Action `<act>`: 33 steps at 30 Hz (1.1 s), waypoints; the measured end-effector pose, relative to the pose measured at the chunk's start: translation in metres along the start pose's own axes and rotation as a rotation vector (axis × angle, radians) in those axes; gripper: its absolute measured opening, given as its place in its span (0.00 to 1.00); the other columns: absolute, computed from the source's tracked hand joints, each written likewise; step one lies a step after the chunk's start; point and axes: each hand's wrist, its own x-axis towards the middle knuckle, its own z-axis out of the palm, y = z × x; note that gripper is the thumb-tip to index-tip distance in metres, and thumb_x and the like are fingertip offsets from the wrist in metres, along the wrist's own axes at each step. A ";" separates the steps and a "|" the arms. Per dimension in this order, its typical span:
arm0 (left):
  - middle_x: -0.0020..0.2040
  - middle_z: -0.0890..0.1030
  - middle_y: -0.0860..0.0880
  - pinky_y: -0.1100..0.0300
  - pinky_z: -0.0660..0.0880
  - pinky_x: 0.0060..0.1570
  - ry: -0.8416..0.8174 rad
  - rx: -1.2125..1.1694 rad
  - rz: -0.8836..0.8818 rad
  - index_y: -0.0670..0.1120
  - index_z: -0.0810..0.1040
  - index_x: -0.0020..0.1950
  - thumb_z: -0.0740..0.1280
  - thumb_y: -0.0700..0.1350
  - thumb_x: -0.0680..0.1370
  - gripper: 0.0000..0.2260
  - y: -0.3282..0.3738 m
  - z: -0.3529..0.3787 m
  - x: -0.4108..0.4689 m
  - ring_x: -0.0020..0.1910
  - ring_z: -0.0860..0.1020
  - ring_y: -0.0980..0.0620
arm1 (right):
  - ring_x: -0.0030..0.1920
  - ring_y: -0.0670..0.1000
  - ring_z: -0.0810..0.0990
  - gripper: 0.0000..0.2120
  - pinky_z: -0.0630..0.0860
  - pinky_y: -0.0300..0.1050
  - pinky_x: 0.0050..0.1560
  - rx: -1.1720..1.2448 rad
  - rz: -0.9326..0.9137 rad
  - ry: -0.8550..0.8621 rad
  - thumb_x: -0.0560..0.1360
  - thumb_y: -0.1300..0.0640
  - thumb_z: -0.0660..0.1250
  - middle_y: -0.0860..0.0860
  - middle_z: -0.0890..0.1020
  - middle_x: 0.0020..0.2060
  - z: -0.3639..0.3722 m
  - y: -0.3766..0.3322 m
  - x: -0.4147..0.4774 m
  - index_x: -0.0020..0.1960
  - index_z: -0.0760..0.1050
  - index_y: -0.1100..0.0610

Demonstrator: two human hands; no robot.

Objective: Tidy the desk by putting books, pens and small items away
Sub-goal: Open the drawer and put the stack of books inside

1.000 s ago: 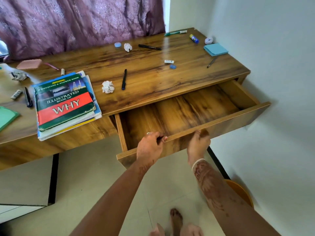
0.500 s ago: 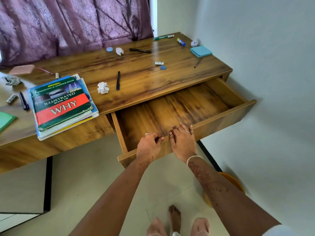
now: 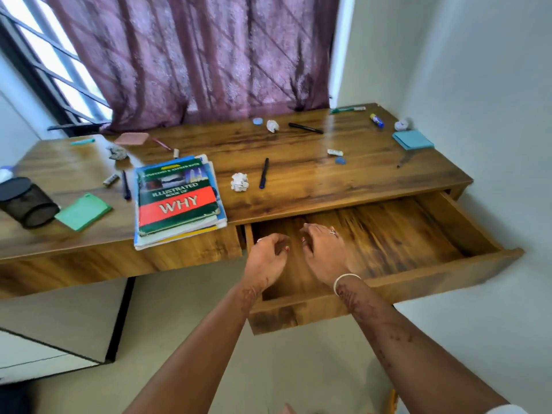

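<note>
The wooden desk's drawer [image 3: 418, 282] stands pulled out, and nothing lies in the part I can see. Both hands hover over its left end, holding nothing: my left hand [image 3: 267, 255] with loosely curled fingers, my right hand [image 3: 324, 249] with relaxed fingers. A stack of books [image 3: 179, 201] with a red and green cover on top lies on the desk [image 3: 298, 192] left of the drawer. Pens are scattered: a blue one [image 3: 264, 173], a black one [image 3: 305, 128], a green one [image 3: 348, 109], a dark one [image 3: 126, 184].
A black mesh pen cup [image 3: 25, 201] lies on its side at the far left by a green pad [image 3: 83, 211]. Crumpled paper balls [image 3: 240, 181], a blue sticky pad [image 3: 412, 139], a glue stick [image 3: 377, 120] and erasers dot the desk. Wall at right, curtain behind.
Both hands have let go of the drawer's front edge and moved up over its left part. My view has tilted up and left, showing the pen cup.
</note>
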 end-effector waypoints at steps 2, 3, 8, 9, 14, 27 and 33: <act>0.58 0.80 0.53 0.63 0.74 0.58 0.118 -0.021 -0.022 0.48 0.78 0.63 0.65 0.41 0.79 0.13 -0.004 -0.023 0.010 0.55 0.78 0.56 | 0.67 0.50 0.72 0.16 0.65 0.45 0.69 0.098 -0.072 -0.021 0.78 0.56 0.61 0.49 0.76 0.64 0.003 -0.018 0.020 0.65 0.73 0.55; 0.57 0.81 0.52 0.65 0.72 0.54 0.185 -0.028 -0.044 0.48 0.78 0.62 0.65 0.41 0.79 0.12 -0.008 -0.037 0.013 0.53 0.78 0.56 | 0.67 0.51 0.72 0.17 0.65 0.44 0.68 0.141 -0.107 -0.045 0.78 0.56 0.61 0.50 0.76 0.64 0.006 -0.030 0.030 0.66 0.72 0.56; 0.59 0.81 0.49 0.58 0.73 0.58 0.458 -0.042 -0.184 0.46 0.77 0.63 0.66 0.40 0.77 0.15 -0.040 -0.101 0.017 0.57 0.78 0.51 | 0.68 0.50 0.70 0.19 0.65 0.42 0.68 0.263 -0.165 -0.172 0.79 0.55 0.61 0.50 0.73 0.67 0.022 -0.087 0.065 0.69 0.69 0.56; 0.60 0.80 0.48 0.56 0.72 0.60 0.503 -0.029 -0.211 0.46 0.76 0.64 0.67 0.41 0.77 0.16 -0.050 -0.113 0.016 0.59 0.77 0.49 | 0.68 0.50 0.70 0.20 0.65 0.43 0.68 0.264 -0.181 -0.198 0.79 0.55 0.61 0.50 0.72 0.68 0.026 -0.097 0.070 0.70 0.68 0.56; 0.63 0.78 0.44 0.54 0.71 0.63 0.649 -0.058 -0.349 0.44 0.74 0.68 0.66 0.42 0.77 0.18 -0.093 -0.165 0.018 0.62 0.75 0.45 | 0.62 0.53 0.76 0.15 0.72 0.45 0.59 0.277 -0.158 -0.250 0.79 0.56 0.60 0.53 0.76 0.62 0.048 -0.140 0.095 0.64 0.72 0.57; 0.57 0.80 0.42 0.49 0.76 0.59 0.320 -0.179 -0.471 0.42 0.75 0.60 0.69 0.47 0.76 0.15 -0.150 -0.232 0.075 0.56 0.79 0.43 | 0.46 0.56 0.82 0.18 0.70 0.41 0.41 0.350 0.285 -0.111 0.77 0.44 0.64 0.55 0.84 0.46 0.081 -0.191 0.144 0.53 0.79 0.58; 0.56 0.80 0.43 0.51 0.79 0.52 0.192 -0.544 -0.590 0.42 0.70 0.62 0.74 0.48 0.73 0.23 -0.162 -0.255 0.096 0.53 0.80 0.45 | 0.46 0.53 0.83 0.24 0.79 0.46 0.49 0.530 0.466 -0.101 0.68 0.44 0.75 0.53 0.85 0.49 0.088 -0.190 0.151 0.58 0.79 0.57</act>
